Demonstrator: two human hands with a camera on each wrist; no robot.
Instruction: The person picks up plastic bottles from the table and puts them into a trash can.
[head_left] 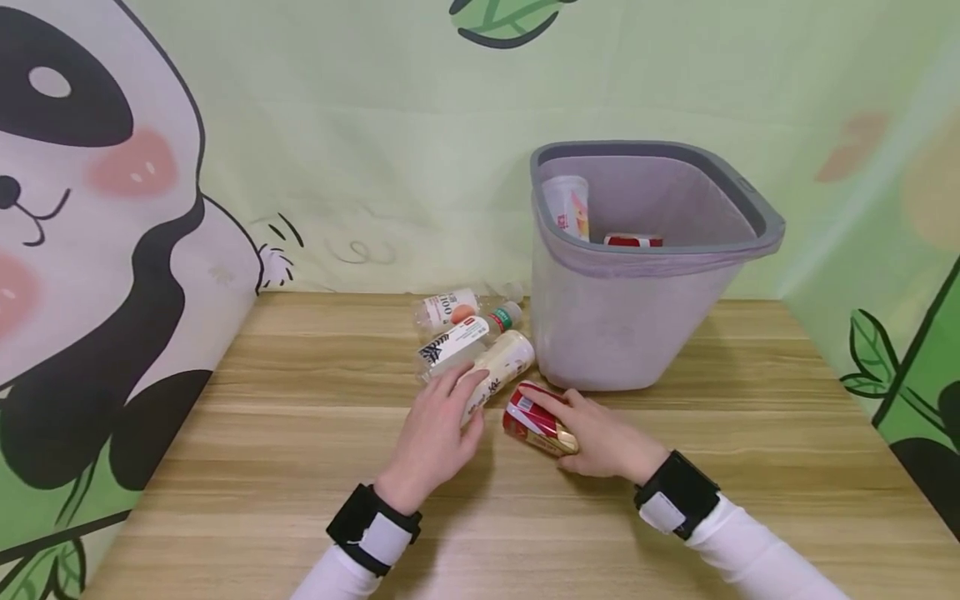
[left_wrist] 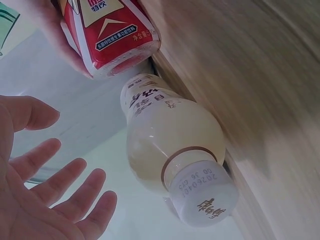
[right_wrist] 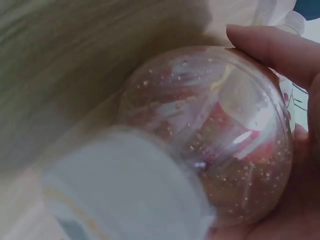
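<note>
My left hand (head_left: pixel 433 435) reaches over a cream-coloured drink bottle (head_left: pixel 504 367) lying on its side. In the left wrist view its fingers are spread and slightly bent, apart from that bottle, whose white cap (left_wrist: pixel 204 195) faces the camera. My right hand (head_left: pixel 609 437) grips a bottle with a red and gold label (head_left: pixel 534 417), also lying on the table. The right wrist view shows this bottle's clear shoulder (right_wrist: pixel 240 170) with droplets inside, its blurred white cap (right_wrist: pixel 130 185), and my thumb along its side. Two clear bottles lie behind: one with a zebra-striped label (head_left: pixel 456 340), one with a peach picture (head_left: pixel 452 308).
A grey-rimmed bin (head_left: pixel 660 258) with a pale liner stands at the back right, close behind the bottles. Inside are a white container (head_left: pixel 567 204) and a red item (head_left: pixel 633 240). The wooden table (head_left: pixel 285 433) meets a panda-printed backdrop (head_left: pixel 360 167).
</note>
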